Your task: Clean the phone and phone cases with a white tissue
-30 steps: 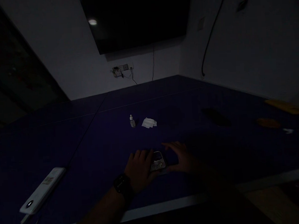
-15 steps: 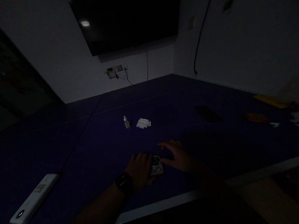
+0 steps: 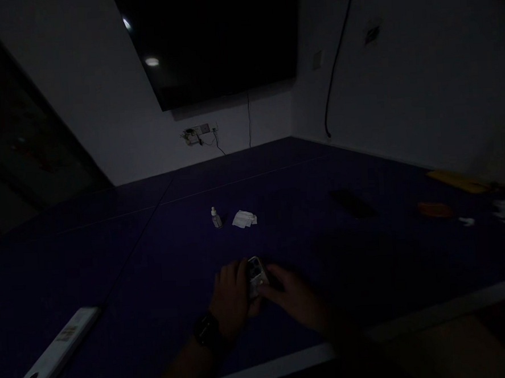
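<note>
A smartphone (image 3: 255,276) in a pale, patterned case is held between my two hands above the near part of the table, its camera side facing up. My left hand (image 3: 231,293) wraps round its left side, a dark watch on the wrist. On the other side, my right hand (image 3: 291,295) grips the right edge, with the thumb across the back of the case. Beyond the hands stand a small clear bottle (image 3: 216,219) with a white cap and some flat white packets (image 3: 244,218). The scene is dim, so fine detail is lost.
The dark blue table (image 3: 175,262) bears a white power strip (image 3: 57,352) at left. On the right lie a dark flat slab (image 3: 353,203), an orange object (image 3: 434,210) and a yellow object (image 3: 457,181). A large screen (image 3: 226,36) hangs on the wall.
My right hand has moved in from above and beside the smartphone and closed on its right edge. The smartphone is now tilted slightly. The view has shifted a little upward.
</note>
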The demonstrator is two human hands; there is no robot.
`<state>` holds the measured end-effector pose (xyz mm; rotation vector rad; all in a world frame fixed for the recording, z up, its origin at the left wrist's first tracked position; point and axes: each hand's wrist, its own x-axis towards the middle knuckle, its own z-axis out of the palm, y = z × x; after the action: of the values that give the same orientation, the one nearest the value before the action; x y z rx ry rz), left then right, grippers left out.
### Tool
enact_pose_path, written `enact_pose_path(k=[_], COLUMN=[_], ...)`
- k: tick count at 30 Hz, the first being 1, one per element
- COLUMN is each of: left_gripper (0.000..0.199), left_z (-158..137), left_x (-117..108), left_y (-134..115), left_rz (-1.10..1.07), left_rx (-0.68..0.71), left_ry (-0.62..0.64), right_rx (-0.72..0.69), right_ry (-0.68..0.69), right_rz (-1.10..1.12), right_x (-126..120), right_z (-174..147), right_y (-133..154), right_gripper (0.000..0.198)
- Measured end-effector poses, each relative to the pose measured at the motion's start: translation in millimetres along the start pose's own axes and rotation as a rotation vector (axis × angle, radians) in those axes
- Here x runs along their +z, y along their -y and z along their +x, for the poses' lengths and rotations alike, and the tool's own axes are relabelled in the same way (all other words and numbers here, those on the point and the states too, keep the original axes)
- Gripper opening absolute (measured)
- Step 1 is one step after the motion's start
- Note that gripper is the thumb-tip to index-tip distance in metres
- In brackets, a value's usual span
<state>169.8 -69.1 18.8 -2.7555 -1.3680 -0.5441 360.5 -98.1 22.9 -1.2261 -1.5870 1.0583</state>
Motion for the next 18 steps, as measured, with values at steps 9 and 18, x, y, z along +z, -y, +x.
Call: enact_pose_path(k=[9, 18], left_gripper=[0.085, 0.037], left_z=[0.0, 9.7], left_x=[-18.9, -76.7], left_y=[-24.8, -10.0], left_rz=[-0.303, -1.139], left_rx=[-0.240, -0.330], left_ry=[-0.335, -0.316], right_rx=[-0.056, -0.101], right_ry=[-0.341, -0.285], right_rz=[0.229, 0.256], right_x=[25.8, 11.7], right_z=[22.0, 51.7], right_y=[34.9, 62.1], right_gripper=[0.036, 0.035])
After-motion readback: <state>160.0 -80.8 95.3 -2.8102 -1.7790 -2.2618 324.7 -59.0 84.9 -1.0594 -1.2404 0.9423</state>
